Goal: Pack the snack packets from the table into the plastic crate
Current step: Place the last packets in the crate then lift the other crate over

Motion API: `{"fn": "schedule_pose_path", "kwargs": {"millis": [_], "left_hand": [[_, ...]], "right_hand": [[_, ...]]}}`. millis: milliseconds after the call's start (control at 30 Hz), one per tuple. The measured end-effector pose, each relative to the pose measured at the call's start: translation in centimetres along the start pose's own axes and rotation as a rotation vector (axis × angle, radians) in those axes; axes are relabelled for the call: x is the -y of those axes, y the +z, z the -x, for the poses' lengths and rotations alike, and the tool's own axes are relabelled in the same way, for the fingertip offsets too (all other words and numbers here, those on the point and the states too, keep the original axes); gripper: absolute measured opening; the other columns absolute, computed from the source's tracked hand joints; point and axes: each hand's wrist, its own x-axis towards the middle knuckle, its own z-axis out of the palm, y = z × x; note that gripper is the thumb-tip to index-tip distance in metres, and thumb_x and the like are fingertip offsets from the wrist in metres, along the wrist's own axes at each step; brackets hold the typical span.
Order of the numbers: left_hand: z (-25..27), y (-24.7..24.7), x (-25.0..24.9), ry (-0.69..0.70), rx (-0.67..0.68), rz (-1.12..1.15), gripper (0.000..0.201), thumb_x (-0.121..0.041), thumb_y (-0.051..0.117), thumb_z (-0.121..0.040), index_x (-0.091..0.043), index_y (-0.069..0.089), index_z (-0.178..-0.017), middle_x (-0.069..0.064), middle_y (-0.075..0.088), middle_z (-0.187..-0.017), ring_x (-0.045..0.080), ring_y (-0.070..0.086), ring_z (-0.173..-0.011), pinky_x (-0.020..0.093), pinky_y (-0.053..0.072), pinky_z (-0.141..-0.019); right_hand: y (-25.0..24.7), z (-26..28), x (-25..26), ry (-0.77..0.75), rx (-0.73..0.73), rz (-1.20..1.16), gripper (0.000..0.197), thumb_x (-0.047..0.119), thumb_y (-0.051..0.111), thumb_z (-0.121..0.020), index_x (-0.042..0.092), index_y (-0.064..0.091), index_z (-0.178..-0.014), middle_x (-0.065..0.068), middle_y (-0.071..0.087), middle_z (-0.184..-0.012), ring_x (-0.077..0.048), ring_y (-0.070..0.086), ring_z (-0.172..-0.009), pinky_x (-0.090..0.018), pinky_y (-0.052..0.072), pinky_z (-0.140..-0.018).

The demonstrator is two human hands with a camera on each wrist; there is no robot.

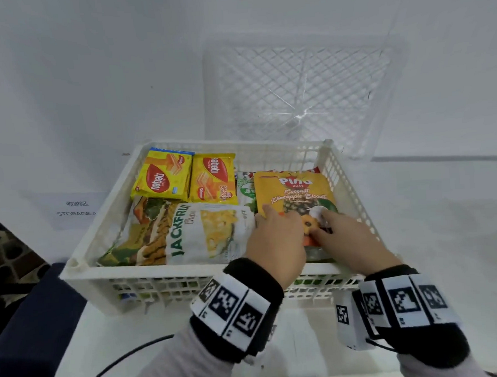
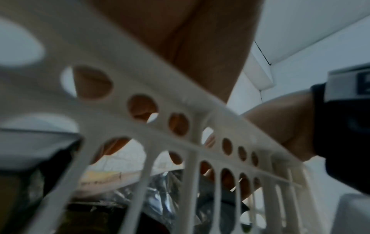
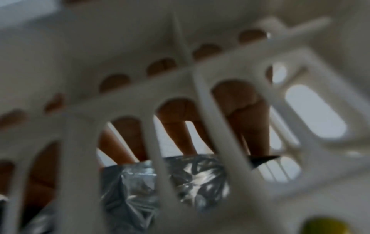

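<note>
- White plastic crate (image 1: 82,279) stands on the white table (image 1: 444,207); both hands reach over its near rim into the right half.
- Pineapple biscuit packet (image 1: 295,190), yellow, lies face up in the crate's right section, against the right wall, its lower end under the two hands.
- Left hand (image 1: 276,241): fingers extended and lying flat on the lower left part of the biscuit packet, one fingertip (image 1: 267,209) resting on its face. No curl around the packet is visible; the hand presses, it does not grip.
- Right hand (image 1: 349,240): fingers stretched forward and slightly spread, tips touching the packet's lower right face. The right wrist view, blurred through the crate slots, shows straight fingers (image 3: 180,131) standing on a silvery foil surface.
- Jackfruit chips bag (image 1: 203,232) lies in the near left of the crate, just beside the left hand.
- Two yellow wafer packets (image 1: 162,178) sit side by side at the far left.
- A green-and-white packet (image 1: 246,191) lies partly under the biscuit packet.
</note>
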Motion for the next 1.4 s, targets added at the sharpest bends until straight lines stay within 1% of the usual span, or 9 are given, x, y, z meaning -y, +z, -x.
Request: {"fn": "schedule_pose_path", "kwargs": {"millis": [100,300,500,667,800,934,1034,1134,1401], "left_hand": [[-1.4,0.6,-0.2,-0.059,0.110,-0.022,0.038,-0.005,0.042,-0.091,-0.002,0.036,-0.129,0.039,0.016,-0.144,0.049,0.033,-0.129,0.048,0.040,-0.099],[-2.6,1.4,0.1,-0.032,0.122,-0.059,0.028,-0.004,0.041,-0.090,0.006,0.046,-0.117,0.024,0.057,-0.112,0.036,0.056,-0.099,0.034,0.040,-0.070],[-1.9,0.5,-0.7,-0.117,0.165,-0.051,0.042,-0.012,0.039,-0.095,-0.003,0.032,-0.135,0.025,0.042,-0.131,0.036,0.046,-0.117,0.039,0.041,-0.097],[1.5,-3.2,-0.6,0.208,-0.017,0.235,0.054,-0.037,0.042,-0.098,-0.034,0.022,-0.148,-0.017,0.021,-0.153,0.000,0.018,-0.140,0.013,0.014,-0.109],[3.4,-8.8,0.4,0.337,-0.219,0.365,0.044,-0.062,0.043,-0.079,-0.064,0.043,-0.123,-0.039,0.046,-0.129,-0.014,0.046,-0.120,0.019,0.046,-0.091],[-1.8,-12.9,1.6,0.238,-0.300,0.472,0.023,-0.051,0.060,-0.082,-0.055,0.062,-0.105,-0.031,0.064,-0.106,-0.012,0.061,-0.099,0.010,0.052,-0.072],[-8.8,-14.1,3.8,0.164,-0.419,0.420,0.023,-0.021,0.061,-0.087,-0.039,0.063,-0.101,-0.015,0.068,-0.104,0.001,0.064,-0.098,0.022,0.051,-0.086],[-15.6,-14.4,7.3,-0.045,-0.483,0.329,0.040,-0.015,0.061,-0.088,-0.022,0.051,-0.126,0.006,0.057,-0.123,0.021,0.058,-0.106,0.029,0.043,-0.090],[-24.5,-15.1,15.3,-0.466,-0.190,0.033,0.067,-0.018,0.062,-0.089,0.000,0.026,-0.142,0.020,0.035,-0.145,0.033,0.039,-0.129,0.034,0.035,-0.099]], "right_hand": [[0.4,-0.5,-0.8,-0.029,0.036,-0.008,0.003,0.036,0.043,-0.094,0.034,0.041,-0.095,-0.002,0.055,-0.095,-0.020,0.050,-0.090,-0.029,0.032,-0.063],[0.8,-1.2,-1.2,-0.068,0.116,0.029,0.030,0.034,0.045,-0.093,0.022,0.041,-0.120,-0.009,0.049,-0.112,-0.028,0.052,-0.104,-0.032,0.039,-0.077],[0.4,-0.1,-0.5,-0.022,0.143,0.056,0.049,0.037,0.044,-0.095,0.015,0.031,-0.136,-0.021,0.037,-0.139,-0.035,0.032,-0.133,-0.042,0.037,-0.103],[-4.1,2.6,-0.9,-0.317,0.151,-0.188,0.060,0.053,0.048,-0.087,0.044,0.026,-0.143,0.017,0.015,-0.154,0.002,0.012,-0.142,-0.025,0.023,-0.114],[-9.8,2.7,-2.2,-0.393,0.095,-0.564,0.052,0.062,0.054,-0.067,0.059,0.051,-0.119,0.034,0.042,-0.136,0.019,0.035,-0.125,-0.019,0.033,-0.108],[-14.6,-2.2,-4.2,-0.424,-0.103,-0.598,0.037,0.047,0.059,-0.075,0.052,0.060,-0.113,0.030,0.058,-0.121,0.016,0.046,-0.117,-0.005,0.041,-0.090],[-16.3,-8.6,-6.3,-0.325,-0.241,-0.553,0.031,0.028,0.061,-0.087,0.045,0.060,-0.113,0.020,0.059,-0.121,0.004,0.053,-0.115,-0.016,0.040,-0.089],[-16.7,-15.8,-8.9,-0.145,-0.333,-0.547,0.044,0.016,0.059,-0.089,0.030,0.049,-0.130,0.000,0.054,-0.129,-0.017,0.054,-0.116,-0.030,0.042,-0.095],[-15.8,-26.6,-14.7,0.281,-0.187,-0.256,0.088,0.014,0.060,-0.089,0.004,-0.004,-0.149,-0.026,0.034,-0.145,-0.038,0.039,-0.130,-0.041,0.034,-0.102]]}}
